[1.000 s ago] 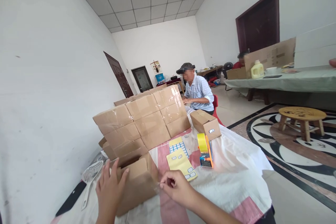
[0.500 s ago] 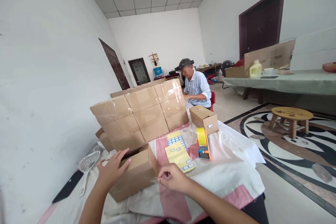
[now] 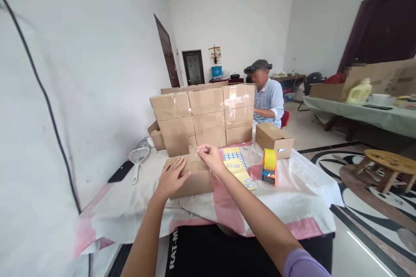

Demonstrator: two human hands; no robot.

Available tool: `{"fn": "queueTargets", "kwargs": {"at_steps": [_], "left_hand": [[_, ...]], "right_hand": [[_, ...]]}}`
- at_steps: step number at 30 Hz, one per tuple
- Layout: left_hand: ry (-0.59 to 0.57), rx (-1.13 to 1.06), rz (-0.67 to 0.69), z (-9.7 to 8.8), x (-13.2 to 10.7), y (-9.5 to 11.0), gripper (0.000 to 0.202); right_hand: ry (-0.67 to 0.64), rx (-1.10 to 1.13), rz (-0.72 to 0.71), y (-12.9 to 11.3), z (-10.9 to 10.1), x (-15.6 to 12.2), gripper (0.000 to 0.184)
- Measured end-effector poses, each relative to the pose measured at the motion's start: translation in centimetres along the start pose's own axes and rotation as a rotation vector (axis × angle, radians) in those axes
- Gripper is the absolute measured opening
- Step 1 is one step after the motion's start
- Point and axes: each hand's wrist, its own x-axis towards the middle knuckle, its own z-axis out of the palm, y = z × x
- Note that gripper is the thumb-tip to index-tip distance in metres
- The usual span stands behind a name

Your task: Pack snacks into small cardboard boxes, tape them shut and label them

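A small cardboard box (image 3: 195, 181) lies on the cloth-covered table (image 3: 292, 190) in front of me. My left hand (image 3: 172, 177) rests flat on the box's top, fingers spread. My right hand (image 3: 208, 156) is above the box's far right corner, fingers pinched together on a strip of clear tape I can barely make out. A yellow tape dispenser (image 3: 269, 166) stands to the right, apart from both hands. Yellow label sheets (image 3: 238, 165) lie between the box and the dispenser.
A wall of taped cardboard boxes (image 3: 204, 117) stands at the table's back. Another box (image 3: 274, 140) sits at the right. A white slotted scoop (image 3: 138, 158) and a black phone (image 3: 120, 172) lie at the left. A seated person (image 3: 268, 99) works behind the boxes. A wooden stool (image 3: 388, 164) is at right.
The camera has pulled back and tipped down. My right hand has risen from the box's near right side to its far top corner; my left hand stays on the box top.
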Motion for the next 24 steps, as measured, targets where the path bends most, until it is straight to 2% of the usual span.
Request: {"fn": "queueTargets", "kwargs": {"at_steps": [2, 4, 5, 8, 11, 16, 19, 24], "left_hand": [[0.031, -0.020, -0.020, 0.1, -0.2, 0.0, 0.060], [0.111, -0.051, -0.057, 0.2, -0.5, 0.2, 0.062], [0.166, -0.075, -0.080, 0.3, -0.6, 0.3, 0.064], [0.292, -0.148, -0.143, 0.7, -0.9, 0.6, 0.069], [0.301, -0.179, -0.169, 1.0, -0.8, 0.8, 0.074], [0.307, -0.179, -0.157, 0.8, -0.8, 0.7, 0.089], [0.278, -0.132, -0.139, 0.5, -1.1, 0.8, 0.081], [0.283, -0.126, -0.114, 0.7, -1.7, 0.7, 0.043]], "right_hand": [[-0.009, -0.058, 0.025, 0.0, 1.8, 1.8, 0.011], [-0.013, -0.136, 0.057, 0.3, 3.3, 2.8, 0.006], [-0.013, -0.179, 0.072, 0.6, 3.8, 3.0, 0.010], [-0.014, -0.306, 0.104, 1.4, 4.7, 2.7, 0.041], [-0.014, -0.417, 0.115, 1.7, 4.7, 1.9, 0.061], [-0.021, -0.576, 0.113, 1.9, 4.7, 1.4, 0.072], [-0.012, -0.674, 0.109, 2.0, 4.8, 1.4, 0.071], [0.032, -0.822, 0.098, 1.6, 5.2, 0.9, 0.063]]}}
